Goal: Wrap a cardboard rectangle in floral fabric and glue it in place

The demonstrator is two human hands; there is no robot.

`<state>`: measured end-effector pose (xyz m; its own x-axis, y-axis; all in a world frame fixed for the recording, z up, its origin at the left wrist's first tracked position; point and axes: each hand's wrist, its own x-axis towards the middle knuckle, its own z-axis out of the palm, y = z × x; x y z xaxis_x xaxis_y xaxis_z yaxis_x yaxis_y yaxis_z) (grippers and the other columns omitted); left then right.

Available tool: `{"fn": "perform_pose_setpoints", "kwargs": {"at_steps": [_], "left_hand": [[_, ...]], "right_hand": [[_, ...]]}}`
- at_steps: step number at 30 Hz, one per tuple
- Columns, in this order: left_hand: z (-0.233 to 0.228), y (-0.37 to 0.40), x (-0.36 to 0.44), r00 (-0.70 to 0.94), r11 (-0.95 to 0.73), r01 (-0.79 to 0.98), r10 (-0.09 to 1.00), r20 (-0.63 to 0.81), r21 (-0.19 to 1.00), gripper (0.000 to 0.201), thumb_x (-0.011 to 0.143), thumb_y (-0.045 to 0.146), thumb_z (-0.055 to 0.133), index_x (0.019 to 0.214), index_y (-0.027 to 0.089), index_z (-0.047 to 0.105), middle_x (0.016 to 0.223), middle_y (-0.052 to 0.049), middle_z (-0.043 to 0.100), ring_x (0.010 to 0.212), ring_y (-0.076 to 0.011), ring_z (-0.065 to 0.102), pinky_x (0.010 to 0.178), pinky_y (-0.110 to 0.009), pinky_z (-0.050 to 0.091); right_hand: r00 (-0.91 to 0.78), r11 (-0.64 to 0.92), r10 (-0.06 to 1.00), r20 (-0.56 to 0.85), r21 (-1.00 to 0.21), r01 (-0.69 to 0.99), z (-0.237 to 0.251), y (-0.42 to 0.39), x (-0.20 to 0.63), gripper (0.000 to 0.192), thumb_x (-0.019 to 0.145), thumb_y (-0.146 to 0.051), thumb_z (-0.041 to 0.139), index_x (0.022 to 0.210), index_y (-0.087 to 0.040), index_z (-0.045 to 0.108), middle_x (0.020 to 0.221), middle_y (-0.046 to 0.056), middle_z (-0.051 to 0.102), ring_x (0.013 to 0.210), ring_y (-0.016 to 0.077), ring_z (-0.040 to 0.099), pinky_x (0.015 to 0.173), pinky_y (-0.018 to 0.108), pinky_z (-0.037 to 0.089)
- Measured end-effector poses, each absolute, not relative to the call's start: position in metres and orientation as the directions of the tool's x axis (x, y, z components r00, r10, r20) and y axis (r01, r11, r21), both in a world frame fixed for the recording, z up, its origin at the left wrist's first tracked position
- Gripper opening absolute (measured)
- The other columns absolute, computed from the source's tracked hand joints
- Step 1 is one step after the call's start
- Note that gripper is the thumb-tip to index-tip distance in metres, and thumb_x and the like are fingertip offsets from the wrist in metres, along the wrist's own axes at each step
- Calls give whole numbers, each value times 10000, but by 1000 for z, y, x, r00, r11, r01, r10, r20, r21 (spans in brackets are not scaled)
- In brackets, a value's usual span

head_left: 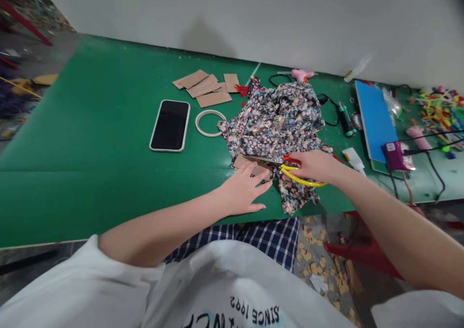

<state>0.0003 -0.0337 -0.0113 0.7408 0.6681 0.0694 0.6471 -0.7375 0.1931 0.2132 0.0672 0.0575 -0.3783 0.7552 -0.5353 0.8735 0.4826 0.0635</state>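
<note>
A dark floral cloth with ragged cut edges lies spread on the green table. My left hand lies flat with its fingers spread, pressing a small cardboard piece onto the cloth's near left edge. In my right hand is a pair of scissors with yellow and red handles. Their blades point left along the upper edge of the cardboard, over the cloth. How far the blades are apart is hard to make out.
Cardboard pieces, a phone and a roll of tape lie left of the cloth. Behind it is a pink glue gun. On the right are a blue board, a purple box with cables, and colourful pipe-cleaner pieces.
</note>
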Motion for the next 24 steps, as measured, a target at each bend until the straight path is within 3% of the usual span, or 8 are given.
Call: {"fn": "perform_pose_setpoints", "kwargs": {"at_steps": [2, 7, 15, 24], "left_hand": [[-12, -34, 0, 740, -738, 647, 668, 73, 193, 649, 840, 571, 444, 1356, 179, 409, 1414, -113, 384, 1256, -431, 299, 1020, -540, 254], [-11, -33, 1, 741, -738, 648, 668, 67, 186, 655, 837, 577, 443, 1359, 183, 404, 1419, -112, 376, 1251, -425, 309, 1017, -540, 256], [-11, -33, 1, 743, -740, 646, 666, 65, 187, 644, 845, 576, 426, 1354, 183, 408, 1415, -113, 379, 1250, -431, 309, 1003, -543, 275], [-10, -34, 1, 737, -734, 656, 673, 60, 177, 646, 844, 579, 429, 1358, 189, 406, 1416, -107, 380, 1233, -423, 332, 1002, -532, 274]], "right_hand": [[-367, 479, 770, -522, 92, 873, 54, 64, 214, 508, 738, -639, 425, 981, -226, 592, 781, 70, 679, 653, 227, 597, 490, 258, 270], [-392, 467, 750, -533, 6, 884, 49, 57, 216, 445, 775, -574, 417, 975, -220, 599, 844, 72, 689, 697, 214, 616, 532, 250, 309], [-401, 459, 754, -521, -19, 888, 45, 56, 216, 435, 791, -529, 413, 989, -198, 615, 857, 81, 694, 703, 219, 618, 544, 254, 335], [-420, 401, 711, -564, -165, 901, 40, 65, 227, 426, 794, -553, 423, 968, -225, 633, 886, 51, 697, 736, 206, 623, 593, 250, 386]]}}
